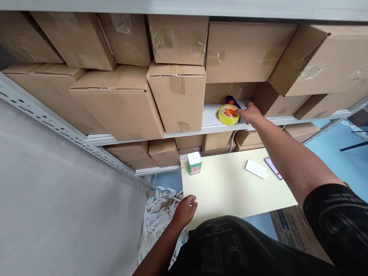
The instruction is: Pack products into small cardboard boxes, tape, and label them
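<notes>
My right hand (251, 113) reaches up to the metal shelf (209, 122) and closes on a tape dispenser (229, 113) that carries a yellow tape roll, with orange and blue parts. The dispenser rests on the shelf in a gap between cardboard boxes. My left hand (185, 209) is down at the left front edge of a pale yellow table (226, 191), fingers curled on the edge, holding nothing I can see.
Cardboard boxes (179, 95) fill the shelves around the gap. On the table lie a small green and white box (194, 162), a white card (256, 169) and a phone (273, 168). White paper strips (155, 220) litter the blue floor at left. A grey wall stands left.
</notes>
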A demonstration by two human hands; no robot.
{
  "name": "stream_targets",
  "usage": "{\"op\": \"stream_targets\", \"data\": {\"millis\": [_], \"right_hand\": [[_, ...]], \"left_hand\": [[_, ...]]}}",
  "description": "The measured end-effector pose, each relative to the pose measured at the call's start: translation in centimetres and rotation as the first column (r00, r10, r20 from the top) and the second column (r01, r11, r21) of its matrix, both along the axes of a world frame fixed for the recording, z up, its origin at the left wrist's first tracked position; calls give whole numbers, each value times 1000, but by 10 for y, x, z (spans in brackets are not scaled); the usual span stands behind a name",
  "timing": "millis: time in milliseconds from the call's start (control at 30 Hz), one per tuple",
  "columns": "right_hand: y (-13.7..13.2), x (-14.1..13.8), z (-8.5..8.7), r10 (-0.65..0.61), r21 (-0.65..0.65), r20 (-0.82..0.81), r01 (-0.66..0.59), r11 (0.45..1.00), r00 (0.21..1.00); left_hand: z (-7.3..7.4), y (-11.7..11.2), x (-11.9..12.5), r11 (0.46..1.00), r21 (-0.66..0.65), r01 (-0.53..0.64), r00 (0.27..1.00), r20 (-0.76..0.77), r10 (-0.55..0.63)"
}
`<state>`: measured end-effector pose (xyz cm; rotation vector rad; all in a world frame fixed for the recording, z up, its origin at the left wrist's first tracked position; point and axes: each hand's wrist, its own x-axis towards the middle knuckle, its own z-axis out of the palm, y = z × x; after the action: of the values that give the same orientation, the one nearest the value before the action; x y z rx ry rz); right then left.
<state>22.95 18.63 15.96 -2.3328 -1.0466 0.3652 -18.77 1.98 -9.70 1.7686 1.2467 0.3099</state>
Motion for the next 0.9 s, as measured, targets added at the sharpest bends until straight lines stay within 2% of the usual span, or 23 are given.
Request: {"op": "stream_targets", "data": {"millis": [100, 200, 300, 400, 467, 533, 600, 667, 733, 800, 900], "right_hand": [[22, 0, -6, 6, -103, -77, -14, 995, 997], [23, 2, -11, -7, -92, -56, 1, 996, 998], [-3, 6, -18, -14, -16, -3, 14, 1000, 1000], [-62, 10, -37, -22, 36, 1, 22, 999, 1000], [-114, 7, -62, -12, 51, -80, 16, 999, 997], [-167, 1, -95, -28, -6, -145, 27, 1000, 989], [-213, -7, -135, -30, -132, -175, 6, 991, 984], [-246, -10, -176, -23, -305, -178, -33, 952, 984], [-265, -8, -214, 15, -431, -114, -63, 900, 993], [-273, 0, -244, 52, -499, -65, -78, 863, 997], [-270, 17, -276, 81, -524, -66, -104, 845, 995]], "left_hand": [[6, -4, -3, 1000, 11, 5, 1000, 3, -5], [6, -9, -8, 1000, -4, -2, 1000, 3, 2], [3, -12, -12, 1000, -20, 1, 1000, -13, -1], [0, -12, -13, 1000, -22, 16, 1000, -8, -17], [-2, -11, -12, 999, -17, 35, 999, 2, -35], [-4, -9, -9, 998, -10, 60, 998, -3, -60], [-5, -9, -5, 997, -11, 80, 996, -27, -81], [-6, -9, 1, 996, -13, 85, 995, -57, -85], [-6, -12, 9, 997, -19, 72, 994, -85, -74], [-4, -19, 19, 998, -28, 52, 992, -113, -55], [1, -38, 38, 999, -49, 1, 988, -151, -9]]}}
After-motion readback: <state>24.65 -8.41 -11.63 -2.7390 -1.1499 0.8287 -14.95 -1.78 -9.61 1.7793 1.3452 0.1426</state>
